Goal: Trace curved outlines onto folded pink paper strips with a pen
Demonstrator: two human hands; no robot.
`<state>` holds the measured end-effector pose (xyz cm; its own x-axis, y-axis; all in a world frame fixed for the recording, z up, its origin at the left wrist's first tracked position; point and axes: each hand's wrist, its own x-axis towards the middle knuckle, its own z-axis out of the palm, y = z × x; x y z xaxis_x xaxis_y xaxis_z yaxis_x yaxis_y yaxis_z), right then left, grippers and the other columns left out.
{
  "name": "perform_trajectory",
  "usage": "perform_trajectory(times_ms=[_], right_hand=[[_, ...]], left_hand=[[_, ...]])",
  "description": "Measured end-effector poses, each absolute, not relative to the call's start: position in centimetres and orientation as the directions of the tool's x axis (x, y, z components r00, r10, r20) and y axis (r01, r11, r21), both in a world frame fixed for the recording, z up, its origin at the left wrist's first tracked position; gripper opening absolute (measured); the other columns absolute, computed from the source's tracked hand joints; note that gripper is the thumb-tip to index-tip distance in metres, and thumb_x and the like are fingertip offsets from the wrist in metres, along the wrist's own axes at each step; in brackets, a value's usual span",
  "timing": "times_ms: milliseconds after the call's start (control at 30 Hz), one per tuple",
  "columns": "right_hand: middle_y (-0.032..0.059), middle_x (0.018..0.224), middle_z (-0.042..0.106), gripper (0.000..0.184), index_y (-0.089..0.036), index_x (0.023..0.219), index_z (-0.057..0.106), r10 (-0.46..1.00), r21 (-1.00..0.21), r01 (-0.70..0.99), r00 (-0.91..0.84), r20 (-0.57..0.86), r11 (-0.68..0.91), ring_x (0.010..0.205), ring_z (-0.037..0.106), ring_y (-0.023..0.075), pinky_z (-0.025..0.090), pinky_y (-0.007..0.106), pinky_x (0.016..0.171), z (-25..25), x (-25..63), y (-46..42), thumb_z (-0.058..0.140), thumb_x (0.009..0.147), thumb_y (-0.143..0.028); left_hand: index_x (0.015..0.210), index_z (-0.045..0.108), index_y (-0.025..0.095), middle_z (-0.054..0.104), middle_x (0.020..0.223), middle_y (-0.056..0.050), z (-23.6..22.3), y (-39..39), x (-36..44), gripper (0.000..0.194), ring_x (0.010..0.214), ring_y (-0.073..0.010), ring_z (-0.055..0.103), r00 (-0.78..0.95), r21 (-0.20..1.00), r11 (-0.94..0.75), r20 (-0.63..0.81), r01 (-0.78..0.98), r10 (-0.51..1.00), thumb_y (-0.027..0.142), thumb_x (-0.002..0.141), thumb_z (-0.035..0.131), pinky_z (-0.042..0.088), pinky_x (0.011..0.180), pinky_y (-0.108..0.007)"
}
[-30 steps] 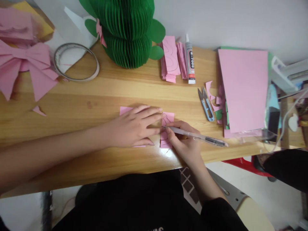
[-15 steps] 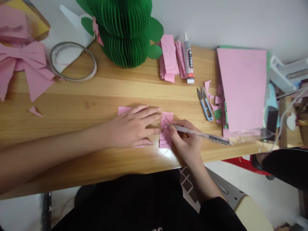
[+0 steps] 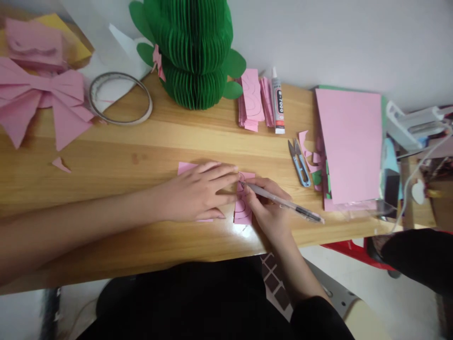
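Note:
My left hand (image 3: pixel 200 193) lies flat with fingers spread over a pink paper piece (image 3: pixel 184 167), whose upper left corner and lower edge show. Its fingertips reach the left edge of a narrow pink paper strip (image 3: pixel 244 215) with curved pen lines drawn on it. In a writing grip, my right hand (image 3: pixel 271 208) holds a clear-barrelled pen (image 3: pixel 283 201); the tip is at the upper part of the strip, and the pen slants down to the right. Fingers of the right hand cover some of the strip's right side.
Behind stand a green honeycomb paper figure (image 3: pixel 196 56), stacked pink strips (image 3: pixel 252 101) and a glue tube (image 3: pixel 278 106). Blue thread snips (image 3: pixel 300 165) lie beside paper scraps and a pink paper stack (image 3: pixel 350 146). Left are a tape roll (image 3: pixel 148 111) and a pink paper bow (image 3: pixel 42 89).
The pen tip has shifted slightly up and left along the strip, with my right hand following. My left hand stays spread on the paper. The whole view has shifted a little.

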<state>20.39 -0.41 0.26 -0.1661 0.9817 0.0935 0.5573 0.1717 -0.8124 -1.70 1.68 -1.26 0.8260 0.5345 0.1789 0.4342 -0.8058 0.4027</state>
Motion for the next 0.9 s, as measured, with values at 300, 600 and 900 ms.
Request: perform_trajectory(times_ms=[300,600,900], right_hand=[[0.005,0.095,0.079,0.013,-0.024,0.096,0.075,0.974,-0.808,0.55,-0.189,0.127,0.212,0.085,0.074,0.0202,0.061,0.039,0.081,0.29,20.3,-0.17,0.065,0.089,-0.02],[0.0049,0.094,0.079,0.013,-0.023,0.095,0.075,0.972,-0.811,0.54,-0.183,0.15,0.227,0.087,0.074,0.0202,0.06,0.038,0.08,0.05,20.31,-0.21,0.065,0.088,-0.018],[0.0046,0.086,0.077,0.008,-0.021,0.09,0.074,0.978,-0.787,0.583,-0.158,0.137,0.204,0.076,0.071,0.0177,0.057,0.033,0.07,0.45,20.32,-0.52,0.067,0.086,-0.019]], left_hand=[[0.118,0.07,0.023,0.051,0.151,-0.013,-1.24,1.65,-1.73,0.035,0.144,-0.0323,0.04,0.827,0.378,-0.807,0.161,0.453,0.539,0.048,0.095,0.063,0.032,0.115,-0.047],[0.115,0.07,0.022,0.05,0.152,-0.013,-1.2,1.62,-1.74,0.033,0.143,-0.0321,0.041,0.824,0.369,-0.811,0.172,0.454,0.539,0.047,0.095,0.064,0.032,0.115,-0.046],[0.117,0.07,0.021,0.054,0.147,-0.015,-1.21,1.69,-1.71,0.034,0.142,-0.0336,0.042,0.833,0.353,-0.82,0.163,0.451,0.528,0.047,0.096,0.063,0.033,0.114,-0.048]])
